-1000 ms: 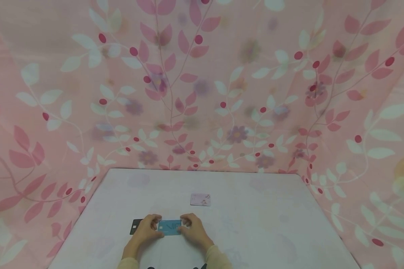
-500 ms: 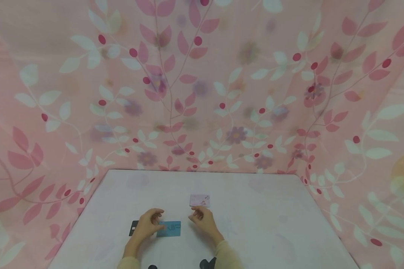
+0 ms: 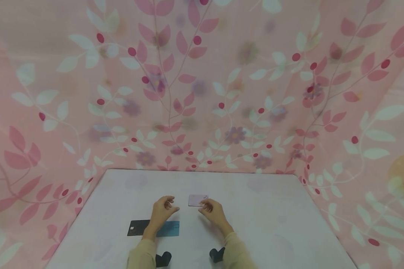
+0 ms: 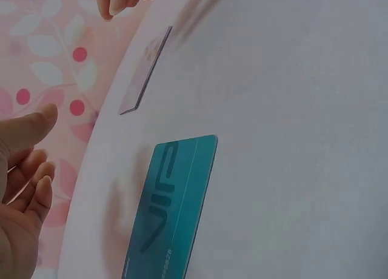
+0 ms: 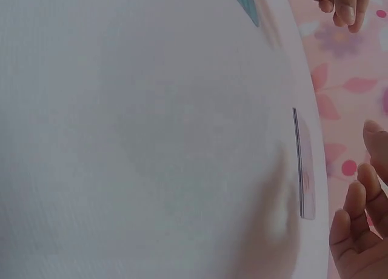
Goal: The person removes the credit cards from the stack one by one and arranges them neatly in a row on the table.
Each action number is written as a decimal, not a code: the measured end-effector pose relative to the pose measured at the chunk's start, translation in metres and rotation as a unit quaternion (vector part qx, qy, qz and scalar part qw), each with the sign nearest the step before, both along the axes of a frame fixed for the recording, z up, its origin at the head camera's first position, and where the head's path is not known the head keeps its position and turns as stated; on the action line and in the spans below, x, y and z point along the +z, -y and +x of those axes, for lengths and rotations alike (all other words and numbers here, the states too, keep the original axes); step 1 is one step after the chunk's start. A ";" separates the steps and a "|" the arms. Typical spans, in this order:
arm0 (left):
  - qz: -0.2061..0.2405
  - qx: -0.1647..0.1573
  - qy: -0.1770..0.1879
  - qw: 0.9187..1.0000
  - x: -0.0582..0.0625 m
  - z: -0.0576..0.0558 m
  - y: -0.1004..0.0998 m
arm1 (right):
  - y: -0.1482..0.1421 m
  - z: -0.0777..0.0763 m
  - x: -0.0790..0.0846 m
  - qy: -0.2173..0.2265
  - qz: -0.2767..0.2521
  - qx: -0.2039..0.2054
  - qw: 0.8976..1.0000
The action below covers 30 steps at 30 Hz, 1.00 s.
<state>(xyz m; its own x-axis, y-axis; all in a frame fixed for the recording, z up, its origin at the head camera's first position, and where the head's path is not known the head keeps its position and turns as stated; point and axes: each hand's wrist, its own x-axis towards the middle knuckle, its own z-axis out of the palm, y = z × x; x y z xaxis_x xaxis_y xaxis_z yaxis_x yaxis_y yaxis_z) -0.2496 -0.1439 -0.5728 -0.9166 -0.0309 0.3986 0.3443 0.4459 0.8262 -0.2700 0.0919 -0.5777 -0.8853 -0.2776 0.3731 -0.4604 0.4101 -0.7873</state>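
A pale pink card (image 3: pixel 194 200) lies flat on the white table, its right end partly behind my right hand (image 3: pixel 216 215). That hand hovers over the card with fingers loosely bent and nothing in them; in the right wrist view the fingers are apart from the card (image 5: pixel 307 170). My left hand (image 3: pixel 162 212) is in the air left of the pink card, thumb and fingers parted, holding nothing. Beneath the left wrist lies a teal card (image 3: pixel 171 229), marked VIP in the left wrist view. A black card (image 3: pixel 138 228) with a chip is at its left; my forearm hides where they meet.
The white table (image 3: pixel 262 220) has a straight far edge, with a pink leaf-patterned cloth (image 3: pixel 202 112) behind it and at both sides. Black objects (image 3: pixel 164 259) show beside the sleeves at the bottom of the head view.
Both hands let go of the teal card, which stays on the table. My right hand moved right to the pink card; my left hand moved up and right, uncovering more of the black card.
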 end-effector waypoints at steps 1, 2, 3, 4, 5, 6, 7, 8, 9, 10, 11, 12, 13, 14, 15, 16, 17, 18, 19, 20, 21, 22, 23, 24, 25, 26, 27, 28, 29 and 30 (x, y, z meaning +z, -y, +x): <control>-0.004 0.003 -0.011 1.000 0.000 -0.004 -0.002 | -0.002 -0.002 0.000 -0.003 0.003 -0.001 1.000; -0.008 0.004 -0.021 1.000 0.000 -0.008 -0.004 | -0.004 -0.004 0.000 -0.001 0.006 -0.003 1.000; -0.011 0.005 -0.025 1.000 -0.001 -0.011 -0.006 | -0.006 -0.006 0.000 0.000 0.008 -0.005 1.000; -0.015 0.004 -0.025 1.000 -0.001 -0.013 -0.008 | -0.008 -0.008 -0.001 0.006 0.009 -0.008 1.000; -0.019 0.001 -0.024 1.000 -0.001 -0.016 -0.009 | -0.009 -0.010 -0.001 0.009 0.010 -0.009 1.000; -0.022 -0.004 -0.022 1.000 -0.002 -0.019 -0.010 | -0.011 -0.012 -0.001 0.012 0.011 -0.011 1.000; -0.027 -0.008 -0.019 0.999 -0.002 -0.021 -0.012 | -0.013 -0.013 -0.002 0.017 0.013 -0.012 1.000; -0.031 -0.011 -0.016 0.999 -0.002 -0.023 -0.013 | -0.014 -0.015 -0.003 0.023 0.017 -0.015 0.999; -0.034 -0.015 -0.011 0.999 -0.002 -0.025 -0.015 | -0.015 -0.016 -0.003 0.027 0.021 -0.018 0.999; -0.038 -0.018 -0.008 0.999 -0.002 -0.027 -0.016 | -0.017 -0.018 -0.004 0.029 0.025 -0.021 0.999; -0.040 -0.021 -0.007 0.999 -0.003 -0.029 -0.017 | -0.018 -0.019 -0.005 0.028 0.029 -0.023 0.999; -0.042 -0.025 -0.007 0.999 -0.003 -0.031 -0.018 | -0.019 -0.020 -0.006 0.025 0.033 -0.024 0.999; -0.041 -0.027 -0.005 0.999 -0.003 -0.032 -0.020 | -0.020 -0.021 -0.007 0.022 0.037 -0.025 0.999; -0.044 -0.029 -0.007 0.999 -0.003 -0.034 -0.021 | -0.021 -0.023 -0.008 0.022 0.042 -0.025 0.999; -0.043 -0.031 -0.002 0.999 -0.004 -0.036 -0.022 | -0.022 -0.025 -0.008 0.023 0.044 -0.025 0.998; -0.044 -0.031 0.001 0.999 -0.004 -0.038 -0.023 | -0.023 -0.026 -0.009 0.026 0.047 -0.026 0.998; -0.045 -0.030 0.007 0.999 -0.004 -0.040 -0.024 | -0.024 -0.028 -0.009 0.031 0.051 -0.026 0.998; -0.046 -0.030 0.013 0.998 -0.005 -0.042 -0.026 | -0.025 -0.030 -0.009 0.038 0.055 -0.028 0.997; -0.049 -0.030 0.021 0.998 -0.005 -0.044 -0.027 | -0.025 -0.032 -0.010 0.046 0.060 -0.029 0.997; -0.055 -0.031 0.026 0.998 -0.006 -0.046 -0.028 | -0.025 -0.034 -0.010 0.054 0.064 -0.032 0.996; -0.056 -0.031 0.036 0.997 -0.007 -0.047 -0.029 | -0.026 -0.036 -0.012 0.056 0.070 -0.035 0.995; -0.060 -0.032 0.042 0.997 -0.007 -0.049 -0.030 | -0.026 -0.037 -0.013 0.054 0.075 -0.036 0.995; -0.065 -0.035 0.047 0.996 -0.008 -0.051 -0.031 | -0.026 -0.039 -0.014 0.052 0.080 -0.035 0.995; -0.069 -0.038 0.050 0.996 -0.009 -0.053 -0.032 | -0.026 -0.041 -0.015 0.051 0.085 -0.037 0.994; -0.078 -0.041 0.051 0.995 -0.009 -0.055 -0.033 | -0.027 -0.042 -0.016 0.050 0.089 -0.038 0.994; -0.084 -0.043 0.054 0.994 -0.009 -0.056 -0.034 | -0.027 -0.044 -0.016 0.050 0.093 -0.038 0.994; -0.089 -0.045 0.056 0.993 -0.009 -0.058 -0.035 | -0.027 -0.045 -0.016 0.050 0.096 -0.037 0.993; -0.094 -0.048 0.059 0.993 -0.009 -0.058 -0.036 | -0.027 -0.045 -0.016 0.052 0.098 -0.037 0.993; -0.100 -0.050 0.063 0.992 -0.009 -0.059 -0.037 | -0.027 -0.046 -0.016 0.054 0.100 -0.035 0.993; -0.108 -0.051 0.068 0.990 -0.008 -0.060 -0.038 | -0.026 -0.046 -0.016 0.057 0.103 -0.034 0.992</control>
